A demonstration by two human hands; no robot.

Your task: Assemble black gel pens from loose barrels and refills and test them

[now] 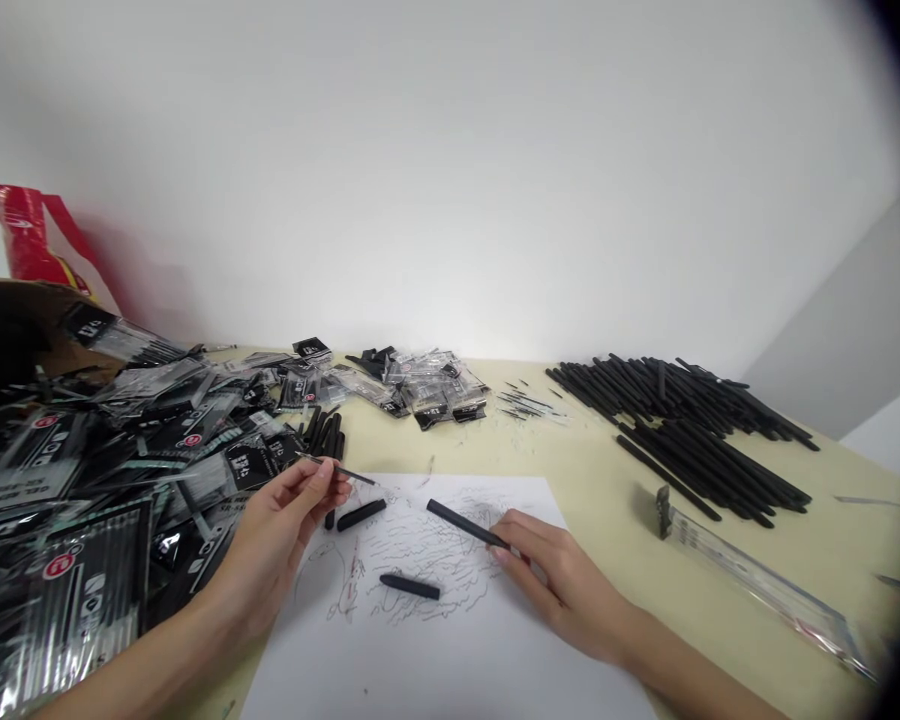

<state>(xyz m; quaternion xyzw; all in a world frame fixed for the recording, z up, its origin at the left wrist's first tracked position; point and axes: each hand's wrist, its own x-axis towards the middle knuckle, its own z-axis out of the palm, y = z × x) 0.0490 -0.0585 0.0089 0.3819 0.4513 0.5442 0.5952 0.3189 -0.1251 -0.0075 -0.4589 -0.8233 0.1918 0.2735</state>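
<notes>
On my feed I see the scribbled paper [450,660] under the work, the right hand [551,575] over its right side and the left hand [292,510] at its upper left edge. The right thumb and fingers grip the near end of a black tube [461,522], which juts past the fingertips toward the left hand, while two short black pieces, one [410,586] between the hands and one [361,514] just beside the left fingers, lie on the paper. I have the left thumb and index finger pinching a thin refill [355,475], its ends sticking out on both sides, apart from the tube.
</notes>
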